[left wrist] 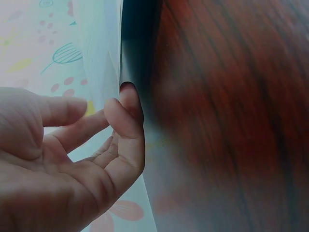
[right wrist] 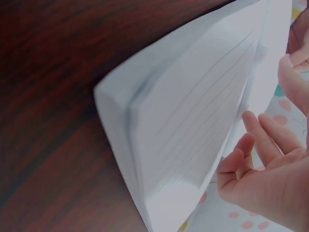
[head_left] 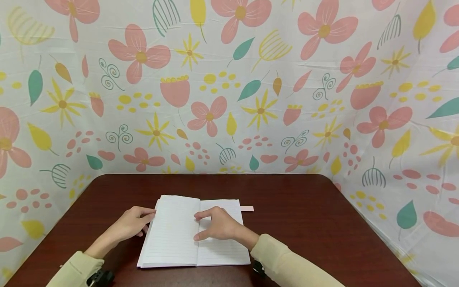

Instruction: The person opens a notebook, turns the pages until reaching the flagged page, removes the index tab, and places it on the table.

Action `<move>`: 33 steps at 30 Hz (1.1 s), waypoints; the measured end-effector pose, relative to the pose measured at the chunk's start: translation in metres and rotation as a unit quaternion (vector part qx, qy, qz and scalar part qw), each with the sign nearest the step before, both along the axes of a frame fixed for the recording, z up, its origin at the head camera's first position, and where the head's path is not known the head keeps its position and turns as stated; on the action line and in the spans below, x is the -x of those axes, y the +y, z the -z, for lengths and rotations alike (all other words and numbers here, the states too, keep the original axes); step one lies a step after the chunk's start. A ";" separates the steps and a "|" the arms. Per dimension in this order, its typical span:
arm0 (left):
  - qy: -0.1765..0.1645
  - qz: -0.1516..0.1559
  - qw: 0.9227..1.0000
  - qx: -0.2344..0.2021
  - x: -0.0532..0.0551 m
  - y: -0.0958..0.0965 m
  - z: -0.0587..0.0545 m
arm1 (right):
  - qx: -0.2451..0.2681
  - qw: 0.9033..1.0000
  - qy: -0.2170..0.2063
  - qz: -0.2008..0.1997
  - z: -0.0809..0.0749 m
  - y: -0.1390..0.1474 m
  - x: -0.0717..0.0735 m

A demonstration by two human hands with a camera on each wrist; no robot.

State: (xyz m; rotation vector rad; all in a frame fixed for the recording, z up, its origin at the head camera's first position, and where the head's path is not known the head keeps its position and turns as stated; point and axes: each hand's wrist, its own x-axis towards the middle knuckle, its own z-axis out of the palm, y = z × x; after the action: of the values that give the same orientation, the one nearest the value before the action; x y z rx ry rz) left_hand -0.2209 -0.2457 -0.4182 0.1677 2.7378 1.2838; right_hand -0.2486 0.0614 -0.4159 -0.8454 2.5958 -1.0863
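The right hand, thumb and forefinger spread, is over the gutter of an open lined notebook; the left hand touches its left edge, fingers bent, whether pinching paper I cannot tell. The step in hand seems to be settling the open pages; the next move probably calls for light, steady pressure. Flower-printed cloth hangs beyond the far edge of the dark red-brown desk. The notebook lies well in from that edge, a pink strip jutting out near its far right corner.

Left hand bends fingers, right hand spreads thumb.
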 end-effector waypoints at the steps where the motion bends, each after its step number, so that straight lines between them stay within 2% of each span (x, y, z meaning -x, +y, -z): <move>1: -0.002 -0.001 1.000 0.000 0.000 0.000 0.000 | 0.000 1.000 -0.001 -0.001 0.000 0.000 0.000; 11: 0.005 0.017 1.000 0.008 0.000 -0.002 0.003 | -0.008 1.000 -0.006 -0.010 0.000 0.002 0.002; 21: 0.001 0.009 1.000 0.017 0.001 0.000 0.001 | 0.004 1.000 -0.011 -0.022 -0.007 0.009 0.003; 27: 0.002 0.009 1.000 0.013 0.000 0.001 0.001 | 0.001 1.000 0.012 -0.024 -0.008 0.027 0.007; 33: 0.003 0.008 1.000 0.013 0.000 0.000 0.001 | -0.019 0.999 0.032 -0.009 -0.007 0.055 0.010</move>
State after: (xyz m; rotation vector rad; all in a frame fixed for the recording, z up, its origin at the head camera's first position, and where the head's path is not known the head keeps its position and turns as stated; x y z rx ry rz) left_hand -0.2207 -0.2457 -0.4195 0.1913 2.7509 1.2436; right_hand -0.2585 0.1164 -0.4092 -0.9081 2.6473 -1.0177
